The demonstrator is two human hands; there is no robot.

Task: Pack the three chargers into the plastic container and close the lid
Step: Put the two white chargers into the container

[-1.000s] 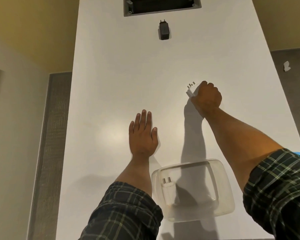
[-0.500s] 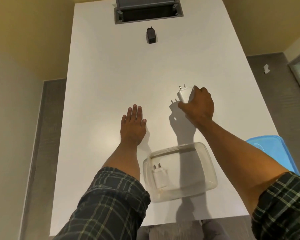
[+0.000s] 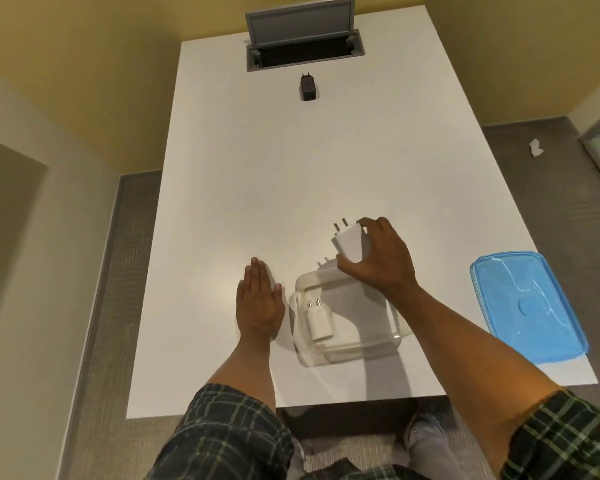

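Observation:
My right hand [image 3: 381,259] grips a white charger [image 3: 349,243], prongs pointing away, just above the far rim of the clear plastic container [image 3: 394,336]. Inside the container, at its left side, lies another white charger [image 3: 317,320]. My left hand [image 3: 258,303] rests flat on the white table, fingers together, just left of the container. A black charger [image 3: 307,89] lies far up the table near the back. The blue lid [image 3: 527,308] lies flat on the table to the right of the container.
The white table [image 3: 257,185] has a grey cable hatch [image 3: 303,50] standing open at its far end. Grey carpet runs along both sides, with a scrap of white paper [image 3: 536,148] on the floor at the right. My knees show below the near table edge.
My right hand lifted the white charger off the table and carried it toward me, to the container's far rim. The view tilted down, which brought the blue lid into sight. My left hand stayed flat.

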